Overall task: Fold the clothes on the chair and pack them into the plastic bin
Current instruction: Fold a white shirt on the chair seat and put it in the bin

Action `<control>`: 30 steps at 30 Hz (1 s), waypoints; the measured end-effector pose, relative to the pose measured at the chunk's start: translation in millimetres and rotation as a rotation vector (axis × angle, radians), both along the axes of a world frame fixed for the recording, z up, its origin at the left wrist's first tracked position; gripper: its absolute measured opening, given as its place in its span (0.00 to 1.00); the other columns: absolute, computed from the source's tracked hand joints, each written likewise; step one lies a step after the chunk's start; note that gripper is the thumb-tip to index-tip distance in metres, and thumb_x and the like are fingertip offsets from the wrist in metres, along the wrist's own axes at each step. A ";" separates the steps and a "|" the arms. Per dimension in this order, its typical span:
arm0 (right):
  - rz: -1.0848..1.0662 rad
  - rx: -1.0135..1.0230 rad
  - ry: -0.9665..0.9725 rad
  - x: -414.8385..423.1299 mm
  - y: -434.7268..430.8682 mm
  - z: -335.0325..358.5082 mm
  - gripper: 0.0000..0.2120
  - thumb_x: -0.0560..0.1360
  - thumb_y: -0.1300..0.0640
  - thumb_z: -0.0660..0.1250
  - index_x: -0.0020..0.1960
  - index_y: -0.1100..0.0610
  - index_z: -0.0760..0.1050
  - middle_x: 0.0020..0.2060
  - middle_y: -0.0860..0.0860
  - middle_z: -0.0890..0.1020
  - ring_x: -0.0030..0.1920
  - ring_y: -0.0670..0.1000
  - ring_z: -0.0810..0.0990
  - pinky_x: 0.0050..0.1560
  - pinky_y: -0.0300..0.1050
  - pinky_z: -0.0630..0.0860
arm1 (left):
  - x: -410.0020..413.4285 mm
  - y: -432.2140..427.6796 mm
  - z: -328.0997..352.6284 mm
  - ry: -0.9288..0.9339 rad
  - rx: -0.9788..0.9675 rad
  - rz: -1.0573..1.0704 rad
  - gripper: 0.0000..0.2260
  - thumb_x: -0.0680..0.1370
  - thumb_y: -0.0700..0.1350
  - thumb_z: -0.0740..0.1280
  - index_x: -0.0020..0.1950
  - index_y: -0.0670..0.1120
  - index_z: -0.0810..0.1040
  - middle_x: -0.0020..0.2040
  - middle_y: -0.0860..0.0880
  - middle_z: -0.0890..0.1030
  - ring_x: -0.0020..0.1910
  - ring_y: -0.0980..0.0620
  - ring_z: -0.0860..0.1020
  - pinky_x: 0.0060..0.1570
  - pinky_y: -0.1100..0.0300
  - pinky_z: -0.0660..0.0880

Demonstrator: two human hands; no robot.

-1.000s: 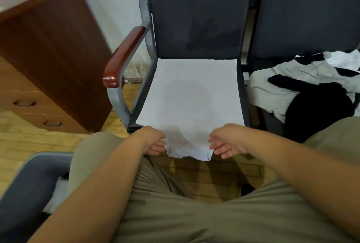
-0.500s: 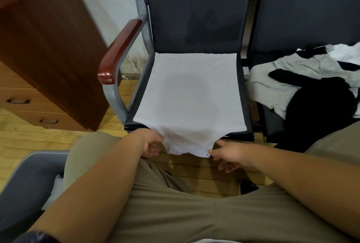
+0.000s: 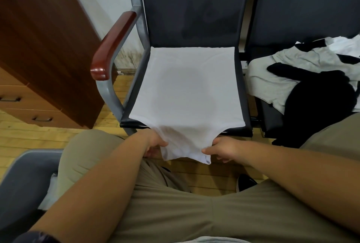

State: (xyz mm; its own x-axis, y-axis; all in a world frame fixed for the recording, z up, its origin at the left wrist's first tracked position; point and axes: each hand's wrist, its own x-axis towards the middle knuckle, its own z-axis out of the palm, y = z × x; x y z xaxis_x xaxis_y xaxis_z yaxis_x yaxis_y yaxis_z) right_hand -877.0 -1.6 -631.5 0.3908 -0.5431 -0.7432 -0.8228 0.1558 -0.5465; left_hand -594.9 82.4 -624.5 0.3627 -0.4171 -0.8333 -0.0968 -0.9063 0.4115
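Head view: white garment [image 3: 187, 90] lies flat on the chair [image 3: 192, 8] seat, with its near end hanging over the front edge. The left hand [image 3: 155, 144] and right hand [image 3: 220, 150] each have a grip pinching that hanging end, one on each side. Loose clothes pile [image 3: 303, 71] sits to the right of the grips.

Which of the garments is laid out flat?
The white garment on the armrest chair; the grey garment and black garment lie crumpled on the next seat.
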 end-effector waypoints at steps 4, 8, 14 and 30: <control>-0.074 -0.014 0.017 3.3 1.2 5.3 0.19 0.76 0.43 0.77 0.51 0.59 0.78 0.50 0.58 0.83 0.49 0.56 0.81 0.46 0.49 0.78 | 0.6 1.9 3.1 -0.004 -0.032 -0.010 0.17 0.75 0.44 0.81 0.60 0.44 0.81 0.57 0.42 0.84 0.55 0.41 0.83 0.59 0.42 0.83; -0.231 0.012 -0.015 6.8 4.4 17.1 0.15 0.75 0.52 0.79 0.56 0.56 0.78 0.56 0.58 0.83 0.57 0.58 0.84 0.51 0.50 0.81 | -2.4 3.2 13.9 -0.052 -0.100 -0.049 0.14 0.77 0.44 0.78 0.60 0.42 0.80 0.57 0.40 0.84 0.54 0.42 0.83 0.60 0.45 0.82; -0.342 -0.080 -0.099 16.8 -3.4 49.1 0.10 0.75 0.59 0.74 0.52 0.63 0.80 0.52 0.60 0.85 0.51 0.59 0.86 0.58 0.55 0.85 | -0.8 5.3 51.8 -0.183 -0.256 -0.101 0.10 0.78 0.44 0.73 0.52 0.38 0.79 0.48 0.38 0.83 0.46 0.42 0.84 0.45 0.53 0.82; -0.346 -0.295 -0.173 41.8 -80.1 87.8 0.10 0.79 0.53 0.71 0.49 0.59 0.75 0.43 0.57 0.78 0.46 0.57 0.79 0.47 0.48 0.78 | -3.8 -71.9 62.7 -0.293 -0.503 -0.010 0.16 0.77 0.48 0.75 0.63 0.47 0.80 0.58 0.48 0.80 0.59 0.45 0.78 0.61 0.54 0.77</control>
